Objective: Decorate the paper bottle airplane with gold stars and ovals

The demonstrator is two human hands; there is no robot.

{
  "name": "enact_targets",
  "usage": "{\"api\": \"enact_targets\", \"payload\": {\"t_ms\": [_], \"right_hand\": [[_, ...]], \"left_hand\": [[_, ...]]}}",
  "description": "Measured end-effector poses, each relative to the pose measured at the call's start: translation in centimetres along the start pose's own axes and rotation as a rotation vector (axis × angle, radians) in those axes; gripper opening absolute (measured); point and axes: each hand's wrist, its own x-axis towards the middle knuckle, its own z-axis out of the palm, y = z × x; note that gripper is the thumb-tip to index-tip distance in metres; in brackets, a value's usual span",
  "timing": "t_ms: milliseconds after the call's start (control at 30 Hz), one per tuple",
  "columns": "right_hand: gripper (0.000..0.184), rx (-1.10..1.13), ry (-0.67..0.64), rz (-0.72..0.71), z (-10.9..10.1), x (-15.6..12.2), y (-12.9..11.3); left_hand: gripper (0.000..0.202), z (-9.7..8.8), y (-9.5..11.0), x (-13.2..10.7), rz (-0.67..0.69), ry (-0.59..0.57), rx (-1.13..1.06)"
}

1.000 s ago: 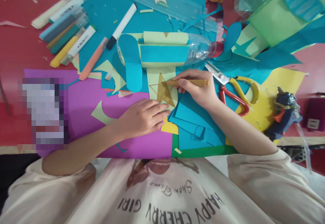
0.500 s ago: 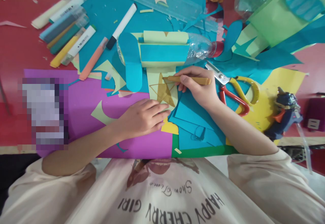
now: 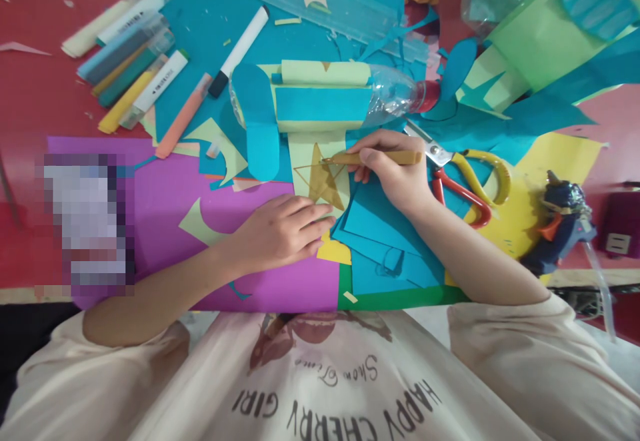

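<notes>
Gripped in my right hand [image 3: 393, 164] is an ochre marker [image 3: 373, 158], its tip on a star drawn on pale green paper [image 3: 303, 148]. The star [image 3: 321, 181] is coloured in ochre through its middle and lower right, while its side points show only outlines. My left hand [image 3: 287, 231] lies flat with fingers stretched toward the lower edge of that paper. Just above, a clear plastic bottle [image 3: 393, 91] with a red cap lies on its side, wrapped in blue and pale green paper. A blue rounded paper strip [image 3: 263, 128] lies across its left end.
Scissors [image 3: 445, 161] with red and yellow handles lie right of my right hand. A glue gun [image 3: 563, 224] rests farther right. Several markers [image 3: 135, 54] lie at upper left, near a white marker [image 3: 240, 51]. A blurred-out object [image 3: 90, 221] sits on purple paper [image 3: 170, 228].
The marker tip has moved slightly down and right within the star, and my right hand has shifted a little with it. My left hand stays in place.
</notes>
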Motion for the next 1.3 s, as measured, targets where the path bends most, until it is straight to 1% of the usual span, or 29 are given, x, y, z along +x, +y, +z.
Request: {"api": "enact_targets", "payload": {"t_ms": [200,300,400,533,667,833,1033,1167,1300], "right_hand": [[0.034,0.021,0.004,-0.014,0.15,-0.02,0.20],[0.033,0.012,0.004,-0.002,0.19,-0.05,0.06],[0.029,-0.003,-0.001,0.011,0.18,-0.07,-0.13],[0.025,0.001,-0.020,-0.006,0.09,-0.06,-0.17],[0.027,0.008,-0.007,0.008,0.02,-0.01,-0.02],[0.027,0.008,0.010,0.020,0.10,0.00,0.00],[0.026,-0.014,-0.030,0.021,-0.08,0.00,0.06],[0.023,0.009,0.000,0.001,-0.12,0.00,0.33],[0.023,-0.019,-0.014,-0.001,-0.12,0.01,0.32]], "left_hand": [[0.022,-0.03,0.02,-0.03,-0.002,-0.009,-0.002],[0.023,0.02,0.02,-0.02,-0.007,-0.019,-0.002],[0.022,0.07,-0.02,0.06,-0.002,-0.007,-0.003],[0.021,0.04,-0.03,0.11,0.006,0.015,-0.002],[0.021,-0.08,0.05,0.06,0.011,0.017,0.000],[0.022,-0.03,0.04,0.04,-0.007,-0.014,-0.015],[0.022,0.04,0.05,-0.10,-0.002,-0.003,-0.017],[0.022,-0.03,0.06,-0.13,-0.002,-0.007,-0.017],[0.022,0.03,-0.01,-0.03,-0.002,-0.013,-0.020]]}}
